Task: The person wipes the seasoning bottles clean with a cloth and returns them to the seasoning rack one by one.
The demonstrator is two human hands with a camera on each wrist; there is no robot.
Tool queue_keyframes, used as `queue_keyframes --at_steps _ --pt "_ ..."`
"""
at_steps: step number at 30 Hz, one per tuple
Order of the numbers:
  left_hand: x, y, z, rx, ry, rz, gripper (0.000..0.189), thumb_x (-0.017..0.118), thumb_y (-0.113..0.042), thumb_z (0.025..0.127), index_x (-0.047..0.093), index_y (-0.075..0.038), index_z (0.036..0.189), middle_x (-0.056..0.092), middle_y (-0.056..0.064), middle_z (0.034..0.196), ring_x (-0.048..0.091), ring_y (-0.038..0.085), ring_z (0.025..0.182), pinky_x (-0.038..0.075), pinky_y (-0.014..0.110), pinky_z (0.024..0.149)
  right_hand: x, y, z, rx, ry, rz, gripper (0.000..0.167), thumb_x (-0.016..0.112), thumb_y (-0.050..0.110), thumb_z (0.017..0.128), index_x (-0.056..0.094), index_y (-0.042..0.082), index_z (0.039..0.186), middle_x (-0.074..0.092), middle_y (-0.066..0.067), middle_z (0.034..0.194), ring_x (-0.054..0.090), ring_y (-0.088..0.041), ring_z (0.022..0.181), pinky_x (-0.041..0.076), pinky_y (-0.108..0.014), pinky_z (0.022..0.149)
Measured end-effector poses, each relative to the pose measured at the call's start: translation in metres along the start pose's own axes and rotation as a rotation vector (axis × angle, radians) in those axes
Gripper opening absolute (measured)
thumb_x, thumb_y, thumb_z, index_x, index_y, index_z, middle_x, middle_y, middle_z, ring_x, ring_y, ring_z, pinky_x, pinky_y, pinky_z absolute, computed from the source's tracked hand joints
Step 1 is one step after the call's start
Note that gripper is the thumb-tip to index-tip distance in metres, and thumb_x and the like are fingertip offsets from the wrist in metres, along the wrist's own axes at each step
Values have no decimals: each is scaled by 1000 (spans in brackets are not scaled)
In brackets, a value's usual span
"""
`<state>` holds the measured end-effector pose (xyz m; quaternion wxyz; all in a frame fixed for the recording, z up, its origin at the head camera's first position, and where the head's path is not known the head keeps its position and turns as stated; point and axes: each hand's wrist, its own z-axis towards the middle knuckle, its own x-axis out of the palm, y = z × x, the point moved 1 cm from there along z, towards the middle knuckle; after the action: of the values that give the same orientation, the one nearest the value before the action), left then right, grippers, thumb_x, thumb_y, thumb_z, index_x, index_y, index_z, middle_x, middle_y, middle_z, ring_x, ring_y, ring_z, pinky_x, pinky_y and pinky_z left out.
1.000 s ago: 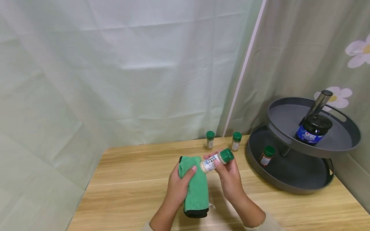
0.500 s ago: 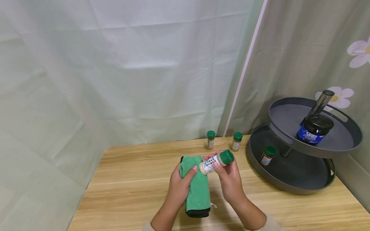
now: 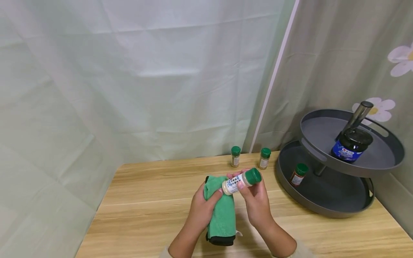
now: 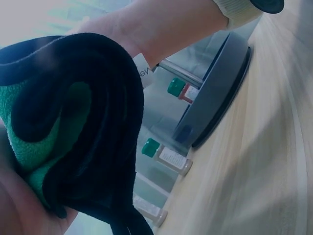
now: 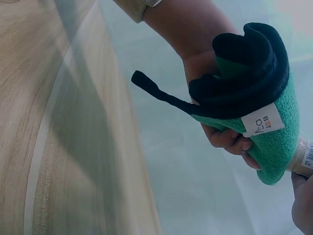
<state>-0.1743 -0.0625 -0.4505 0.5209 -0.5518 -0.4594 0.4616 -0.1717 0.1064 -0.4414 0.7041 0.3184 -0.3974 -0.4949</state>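
My left hand [image 3: 201, 208] grips a folded green cloth [image 3: 224, 215] with black edging, its thumb lying across the front. In the right wrist view the fingers curl round the cloth [image 5: 281, 127] from behind, and a white tag hangs from it. My right hand [image 3: 256, 204] holds a spice jar [image 3: 235, 184] with a green cap and white label, thumb on the label. The jar is tilted, cap up to the right, and its base end lies against the cloth by the left thumb. Both hands are above the wooden table [image 3: 145, 211].
Two green-capped spice jars, one [image 3: 235, 156] left of the other [image 3: 264, 158], stand at the table's back edge. A dark two-tier round tray [image 3: 309, 206] stands at the right. A red-labelled jar [image 3: 297, 175] is on its lower tier, a blue-labelled dark jar [image 3: 350, 145] on top.
My left hand and the cloth have shifted slightly right, and the cloth has turned a little against the jar's base. The right hand with the jar has stayed nearly still.
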Motion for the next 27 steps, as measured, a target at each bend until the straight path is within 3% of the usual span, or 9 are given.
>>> queue_keyframes --at_steps 4,14,27 --pt "2 2 0 -7 23 35 43 68 -37 96 56 -11 128 69 9 107 69 18 90 58 33 80 -1 -1 1 2 -27 -27 31 45 -1 105 34 -6 134 58 -8 124 65 -22 123 50 -32 106" --pt "1 0 0 12 25 76 44 68 -40 96 56 -13 128 67 8 109 65 17 94 55 32 84 -5 -5 5 21 -72 -65 28 46 1 105 41 5 132 57 -10 125 65 -19 122 51 -30 105" --pt "-5 -5 0 42 -29 -7 39 67 -34 97 56 -9 123 65 8 103 67 20 90 57 34 81 -8 -10 7 24 -94 -58 27 47 2 105 43 6 131 57 -9 122 67 -22 120 53 -29 102"
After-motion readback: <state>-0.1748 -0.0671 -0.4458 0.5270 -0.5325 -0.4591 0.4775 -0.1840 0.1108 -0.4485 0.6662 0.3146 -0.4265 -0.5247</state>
